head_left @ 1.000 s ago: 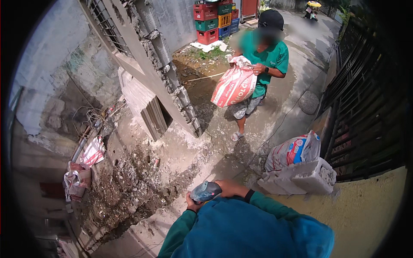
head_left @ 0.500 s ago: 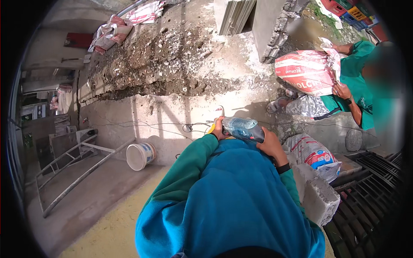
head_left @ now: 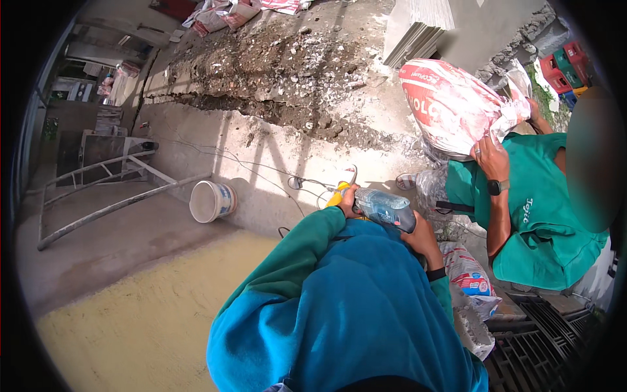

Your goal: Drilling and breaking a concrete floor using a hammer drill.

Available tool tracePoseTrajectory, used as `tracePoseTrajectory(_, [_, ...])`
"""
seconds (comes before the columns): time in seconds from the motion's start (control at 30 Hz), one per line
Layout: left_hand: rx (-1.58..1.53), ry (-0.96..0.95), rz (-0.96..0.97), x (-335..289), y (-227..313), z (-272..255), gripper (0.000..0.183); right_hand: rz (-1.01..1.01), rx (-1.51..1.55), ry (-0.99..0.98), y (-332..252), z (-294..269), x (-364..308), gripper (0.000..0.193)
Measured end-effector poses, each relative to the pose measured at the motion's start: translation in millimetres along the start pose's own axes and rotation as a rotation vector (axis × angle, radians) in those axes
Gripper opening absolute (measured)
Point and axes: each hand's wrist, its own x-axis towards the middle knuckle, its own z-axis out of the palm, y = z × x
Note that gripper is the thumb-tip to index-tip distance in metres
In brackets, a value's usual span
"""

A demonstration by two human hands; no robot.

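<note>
In front of my torso I hold a power tool (head_left: 385,208) with a dusty blue-grey body, lying roughly crosswise. My left hand (head_left: 349,201) is closed around its left end, beside a yellow part (head_left: 336,196). My right hand (head_left: 422,236) wraps the dark rear end of the body. The tool's working tip cannot be made out. A thin dark cord (head_left: 261,186) trails over the concrete beyond it.
At right a co-worker in a green shirt (head_left: 542,215) grips a red-and-white sack (head_left: 444,104). Another sack (head_left: 467,271), concrete blocks (head_left: 473,330) and metal grilles (head_left: 529,349) are near my right side. Left are a white bucket (head_left: 212,201) and a metal frame (head_left: 111,212); rubble (head_left: 287,78) lies ahead.
The view has turned and shifted. The co-worker has come closer, and the sack has swung leftward relative to the slabs behind. Both my hands keep their hold on the power tool.
</note>
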Motion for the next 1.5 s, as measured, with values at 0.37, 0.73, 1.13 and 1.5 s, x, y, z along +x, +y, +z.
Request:
tracePoseTrajectory(0.37, [-0.059,-0.014,-0.025,-9,3,1,0.045,-0.072,-0.176,0.104,20,10,7,0.072])
tracePoseTrajectory(0.73, [-0.101,-0.026,0.005,-66,16,37,0.045,-0.051,-0.027,0.026,3,6,10,0.063])
tracePoseTrajectory(1.13, [-0.064,-0.045,-0.011,-6,10,33,0.04,-0.193,0.092,0.118,31,0,9,0.057])
tracePoseTrajectory(1.5, [0.025,0.089,-0.015,-19,29,49,0.045,-0.137,0.09,0.118,23,-14,20,0.055])
